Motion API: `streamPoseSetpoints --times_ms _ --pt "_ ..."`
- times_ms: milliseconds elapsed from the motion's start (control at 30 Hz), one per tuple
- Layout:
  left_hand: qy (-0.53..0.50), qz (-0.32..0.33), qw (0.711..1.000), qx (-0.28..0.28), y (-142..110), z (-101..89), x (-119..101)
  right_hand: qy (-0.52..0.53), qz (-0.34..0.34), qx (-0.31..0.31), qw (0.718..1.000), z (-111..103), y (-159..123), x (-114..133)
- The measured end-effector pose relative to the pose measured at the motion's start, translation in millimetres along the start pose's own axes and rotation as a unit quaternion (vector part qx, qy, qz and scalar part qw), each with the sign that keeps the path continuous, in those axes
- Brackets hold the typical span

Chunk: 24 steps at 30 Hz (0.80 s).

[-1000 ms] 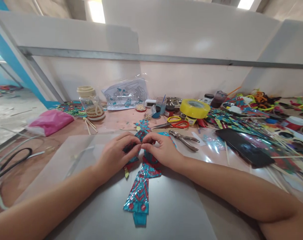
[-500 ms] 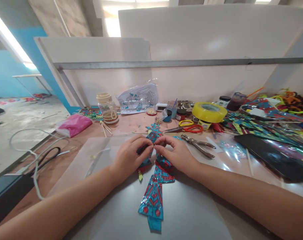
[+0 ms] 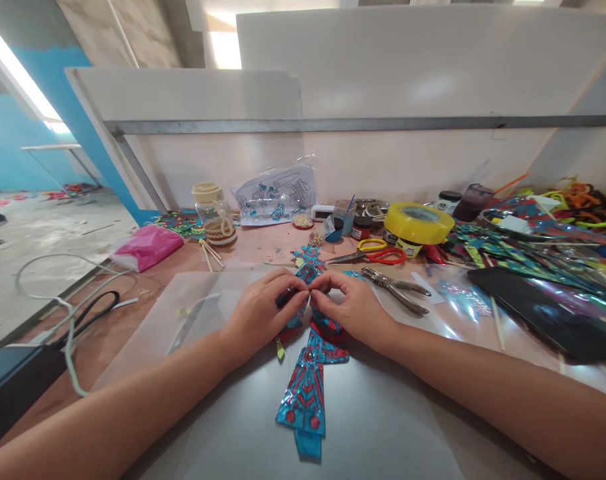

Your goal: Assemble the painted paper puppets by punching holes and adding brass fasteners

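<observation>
A jointed blue-and-red patterned puppet figure point(image 3: 305, 393) lies on the pale sheet point(image 3: 223, 427), its flat pieces linked together and reaching toward me. Over its middle, my left hand point(image 3: 270, 303) has thumb and forefinger pinched, and my right hand point(image 3: 350, 307) pinches too, the fingertips of both meeting. Whatever sits between the fingertips is too small to name. Part of the figure is hidden beneath both hands. A small yellow-green pointed piece point(image 3: 280, 349) sticks out below my left hand.
Right of my hands lie a metal hole punch point(image 3: 397, 290) and red-and-yellow-handled scissors point(image 3: 385, 255). Behind them, yellow tape point(image 3: 419, 223) rests on paint jars. A black phone point(image 3: 543, 313) lies at right. At left are a plastic jar point(image 3: 215, 213), a pink packet point(image 3: 150, 247) and cables point(image 3: 73, 320).
Both hands stay over the figure with their fingertips together; the fingers shift only slightly. The whole view has moved a little.
</observation>
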<state>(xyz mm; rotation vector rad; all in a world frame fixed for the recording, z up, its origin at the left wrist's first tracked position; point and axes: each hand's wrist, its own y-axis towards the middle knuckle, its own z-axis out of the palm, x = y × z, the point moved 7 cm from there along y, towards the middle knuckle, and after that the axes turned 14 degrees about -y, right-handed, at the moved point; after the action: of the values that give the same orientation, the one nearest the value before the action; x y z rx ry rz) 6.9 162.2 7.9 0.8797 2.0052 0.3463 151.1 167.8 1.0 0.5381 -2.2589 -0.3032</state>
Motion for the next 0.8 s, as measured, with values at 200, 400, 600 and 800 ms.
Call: streamPoseSetpoints --times_ms 200,400,600,800 --pt "-0.006 -0.004 1.0 -0.016 1 -3.3 0 0.014 -0.002 0.02 1.0 2 0 1" --pt "-0.024 -0.003 1.0 -0.019 2 -3.6 -1 0.023 -0.004 0.025 0.999 0 0 2" --pt "-0.032 -0.006 0.999 -0.022 1 -4.1 2 0.03 -0.013 0.024 0.999 -1 -1 5" --pt "-0.085 -0.047 0.993 -0.06 -2 -8.0 12 0.035 0.011 -0.011 0.999 -8 1 -1"
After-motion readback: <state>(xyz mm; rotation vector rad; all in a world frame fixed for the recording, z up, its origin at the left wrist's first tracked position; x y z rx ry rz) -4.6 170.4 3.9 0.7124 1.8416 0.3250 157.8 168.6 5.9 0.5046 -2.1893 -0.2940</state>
